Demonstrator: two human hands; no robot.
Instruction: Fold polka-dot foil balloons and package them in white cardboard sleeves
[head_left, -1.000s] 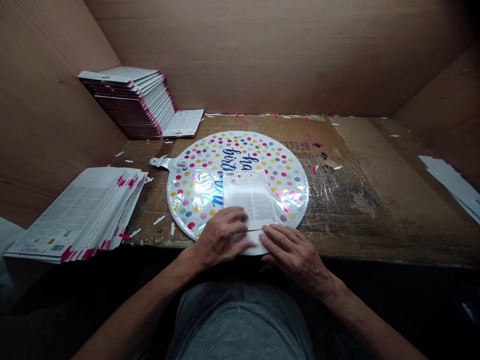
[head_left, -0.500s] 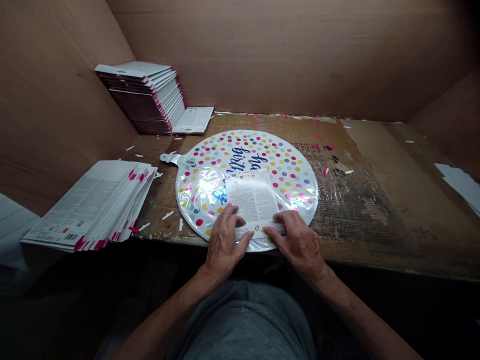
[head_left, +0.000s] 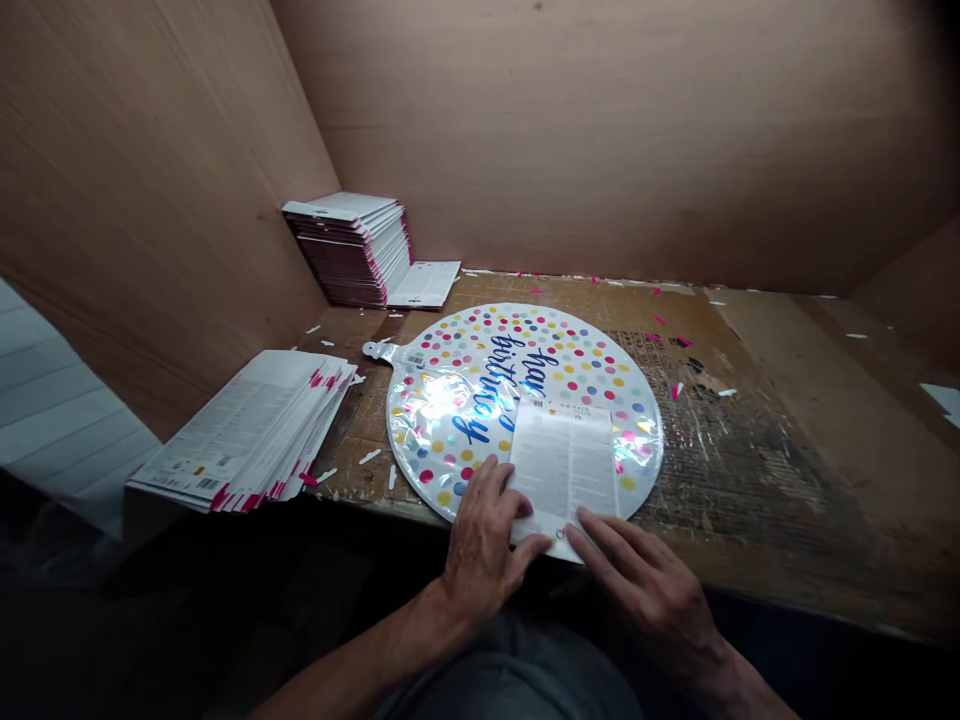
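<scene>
A flat, clear-and-white foil balloon (head_left: 577,345) with coloured dots and blue "happy birthday" lettering lies on the cardboard-covered table, its neck pointing left. On its near part rests a white printed card (head_left: 566,460) with small text. My left hand (head_left: 487,535) is closed at the card's near left corner, fingers bent along the side and thumb on the near edge. Stretched out and lying over the near right corner are the fingers of my right hand (head_left: 645,570). Its thumb is hidden.
A tall stack of similar cards (head_left: 352,250) with pink edges stands in the back left corner. Nearer, a leaning pile of cards (head_left: 247,430) lies at the table's left edge. White and pink paper scraps (head_left: 677,391) are scattered about. Wooden panels (head_left: 600,140) enclose the back and left.
The card has moved toward the near edge of the balloon, baring more lettering. My right hand's fingers have straightened onto the card. The whole view has shifted.
</scene>
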